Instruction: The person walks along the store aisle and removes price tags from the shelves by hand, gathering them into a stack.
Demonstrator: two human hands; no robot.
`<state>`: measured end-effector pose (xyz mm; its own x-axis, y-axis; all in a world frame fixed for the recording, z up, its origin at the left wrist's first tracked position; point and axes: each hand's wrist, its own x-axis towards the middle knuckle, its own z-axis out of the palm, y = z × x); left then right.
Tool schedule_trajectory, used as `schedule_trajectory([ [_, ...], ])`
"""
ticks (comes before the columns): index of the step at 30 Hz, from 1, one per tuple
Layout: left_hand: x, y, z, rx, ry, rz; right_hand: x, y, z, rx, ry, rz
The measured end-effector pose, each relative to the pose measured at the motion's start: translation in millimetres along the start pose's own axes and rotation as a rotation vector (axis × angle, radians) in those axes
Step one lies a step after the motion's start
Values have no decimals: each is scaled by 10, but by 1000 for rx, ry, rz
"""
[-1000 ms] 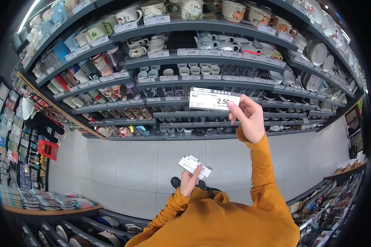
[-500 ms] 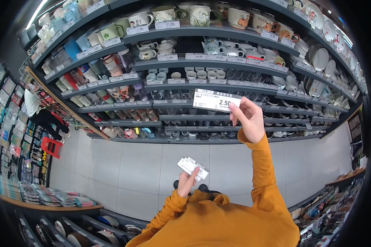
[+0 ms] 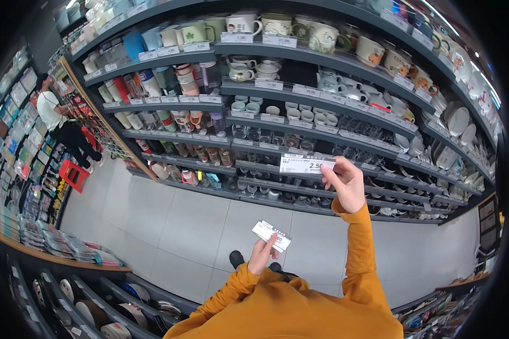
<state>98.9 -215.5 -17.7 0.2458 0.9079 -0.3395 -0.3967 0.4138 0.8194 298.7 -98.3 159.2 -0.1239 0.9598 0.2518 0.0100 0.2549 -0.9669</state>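
Note:
My right hand (image 3: 346, 183) pinches one white price label (image 3: 300, 164) by its right end, held up in front of the lower shelves; "2.50" is readable on it. Lower down, my left hand (image 3: 262, 254) is closed on a small stack of price labels (image 3: 272, 236), the thumb pressed on top. How many labels are in that stack I cannot tell. Behind the raised label are rows of glasses (image 3: 291, 140) and small cups (image 3: 300, 114) on the shelves.
A long grey shelf unit (image 3: 254, 85) with mugs, teapots and bottles curves across the front. To the left, a person (image 3: 59, 116) stands near a red stool (image 3: 73, 175). Pans (image 3: 90, 313) fill a rack behind me at lower left; grey tile floor (image 3: 203, 226) lies between.
My view has turned left, so the shelves appear shifted right and tilted. The person at left now shows more fully. Both hands keep their labels; the right one sits lower in view.

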Motion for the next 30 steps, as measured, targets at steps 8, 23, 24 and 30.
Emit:
schedule_trajectory([
  [8, 250, 438, -749, 0, 7, 10, 575, 94, 868, -125, -66, -33],
  [23, 932, 2456, -4313, 114, -225, 84, 3560, 221, 4320, -573, -1, -498],
  [24, 955, 2619, -4491, 107, -204, 107, 3796, 139, 4532, -575, 13, -546],
  [30, 960, 3094, -5095, 11, -123, 159, 4975, -117, 5362, -775, 85, -716],
])
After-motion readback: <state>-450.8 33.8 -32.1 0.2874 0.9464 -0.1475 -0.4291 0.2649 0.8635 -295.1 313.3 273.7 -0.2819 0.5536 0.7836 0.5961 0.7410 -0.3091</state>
